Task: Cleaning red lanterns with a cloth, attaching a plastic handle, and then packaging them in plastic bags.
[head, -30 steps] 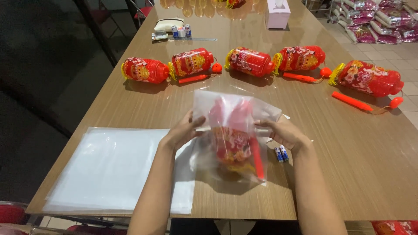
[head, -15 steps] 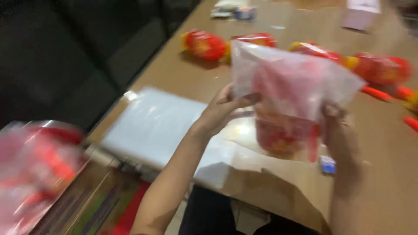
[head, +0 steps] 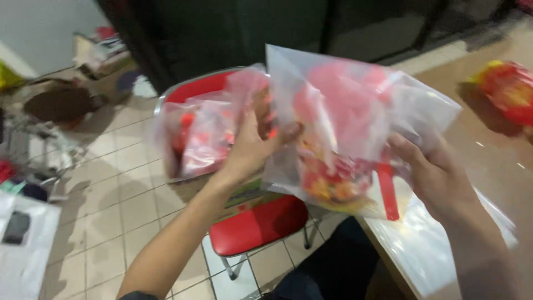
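Note:
Both my hands hold up a clear plastic bag [head: 355, 116] with a red and yellow toy inside, a red stick showing at its lower right. My left hand [head: 252, 141] grips the bag's left edge. My right hand [head: 436, 175] grips its right side from below. The bag is in the air over the table's left edge, above a red chair [head: 255, 222]. Behind my left hand, on the chair, lies a pile of similar filled clear bags [head: 202, 133].
The wooden table [head: 499, 161] lies at the right, with a stack of clear plastic sheets [head: 427, 250] at its near edge and another red and yellow toy [head: 505, 91] farther back. Tiled floor with clutter and boxes [head: 66, 100] spreads to the left.
My view has swung left from the table toward the chair and floor. Both hands carried the filled bag leftward off the table and over the chair with its pile of bags.

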